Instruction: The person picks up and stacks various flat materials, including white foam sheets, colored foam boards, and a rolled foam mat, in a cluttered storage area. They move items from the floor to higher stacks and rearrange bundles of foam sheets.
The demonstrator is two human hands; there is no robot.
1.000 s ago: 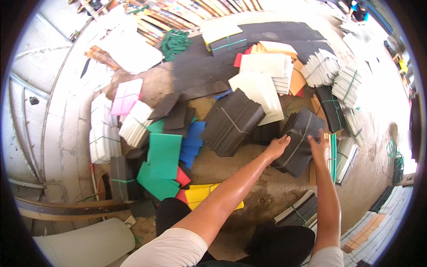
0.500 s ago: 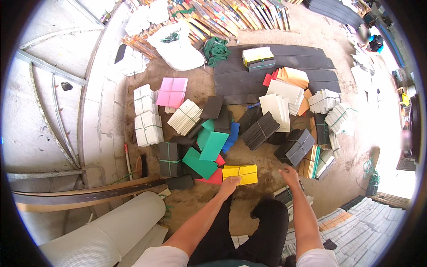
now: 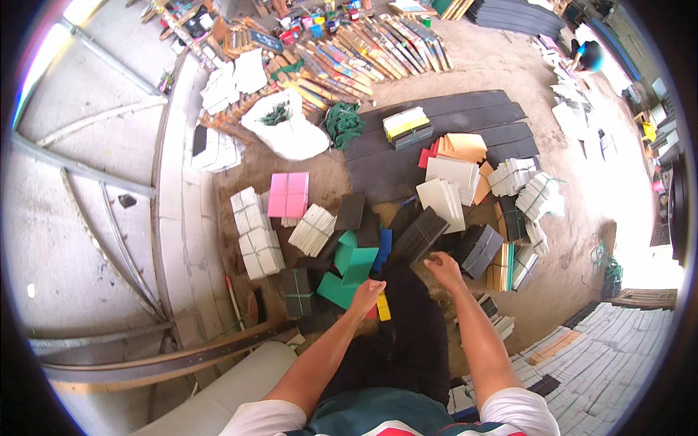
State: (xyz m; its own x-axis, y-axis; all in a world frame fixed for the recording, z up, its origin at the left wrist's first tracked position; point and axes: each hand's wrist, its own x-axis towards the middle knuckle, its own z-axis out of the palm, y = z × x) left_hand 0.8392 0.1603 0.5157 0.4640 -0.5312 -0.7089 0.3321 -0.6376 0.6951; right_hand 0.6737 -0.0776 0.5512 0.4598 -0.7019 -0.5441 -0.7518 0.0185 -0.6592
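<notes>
My left hand (image 3: 368,294) is closed in the air beside the green foam sheets (image 3: 355,267); whatever it may hold is too small to see. Just below it, a strip of the yellow bundle (image 3: 384,307) shows past my dark trouser leg, which hides the rest. My right hand (image 3: 442,267) has its fingers curled together, near the tied black bundle (image 3: 480,251) and the stack of black sheets (image 3: 422,235). Nothing can be made out in its grip. Blue sheets (image 3: 383,247) lie behind the green ones.
A tied pink bundle (image 3: 289,195), white bundles (image 3: 258,243) and cream sheets (image 3: 442,203) lie ahead. Black mats (image 3: 436,116) cover the ground beyond. A large pale roll (image 3: 247,378) lies at lower left, and white stacks (image 3: 603,356) at lower right. Another person (image 3: 590,57) is far right.
My left hand has come off the yellow bundle, which my leg now mostly covers. My legs have moved forward over the ground and the view has tilted up. My right hand is nearer the black sheets.
</notes>
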